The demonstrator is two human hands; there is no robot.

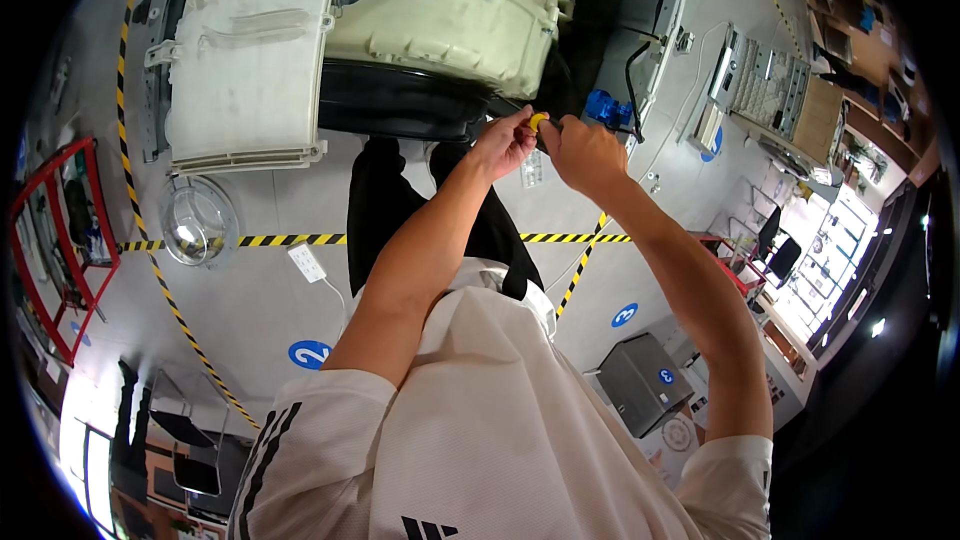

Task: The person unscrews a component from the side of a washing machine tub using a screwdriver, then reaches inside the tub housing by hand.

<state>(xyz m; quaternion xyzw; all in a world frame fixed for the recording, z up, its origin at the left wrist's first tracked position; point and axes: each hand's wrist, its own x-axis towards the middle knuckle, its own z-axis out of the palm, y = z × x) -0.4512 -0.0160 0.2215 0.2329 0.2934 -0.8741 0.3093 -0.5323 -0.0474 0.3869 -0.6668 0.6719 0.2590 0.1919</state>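
My left hand (pixel 505 145) and my right hand (pixel 585 153) meet below the cream washing-machine tub (pixel 450 20), beside its black lower ring (pixel 390 98). My left fingers are pinched on a small yellow piece (pixel 538 123). My right hand is closed just right of it, with its thumb raised, around something dark and partly hidden that I cannot make out. A dark thin rod or cable runs up behind the hands toward the machine. A blue component (pixel 608 107) sits just right of them, and a cream panel (pixel 235 70) stands at the left.
A clear round door (pixel 198 220) and a white power strip (pixel 305 262) lie on the floor (pixel 280 310), which has striped tape. There is a red rack (pixel 60 240) at the left, a metal appliance (pixel 760 90) at the right, and a grey box (pixel 635 385) at lower right.
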